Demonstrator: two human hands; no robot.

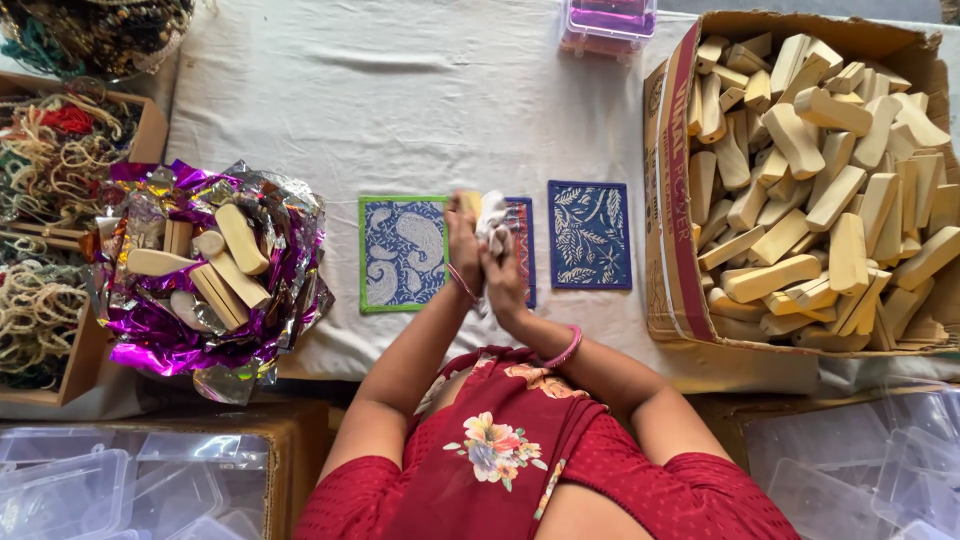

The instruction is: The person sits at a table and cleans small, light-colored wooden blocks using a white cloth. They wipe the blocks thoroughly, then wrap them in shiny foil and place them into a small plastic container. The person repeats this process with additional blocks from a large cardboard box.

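My left hand (462,248) and my right hand (505,285) meet over the middle of the white-covered table (400,90). The left hand grips a pale wooden block (469,203), of which only the top end shows. The right hand presses a crumpled white cloth (494,222) against that block. Beneath the hands lies a blue mat with a red border (523,250), mostly hidden. A green-bordered blue paisley mat (402,252) lies just left of the hands, and a dark blue leaf-patterned mat (589,235) lies just right.
A large cardboard box (668,230) at the right is heaped with pale wooden blocks (810,170). Crinkled purple foil (160,340) at the left holds several more blocks. Trays of cords (50,170) sit far left. Clear plastic tubs (90,490) fill the bottom corners. A purple box (608,22) stands at the back.
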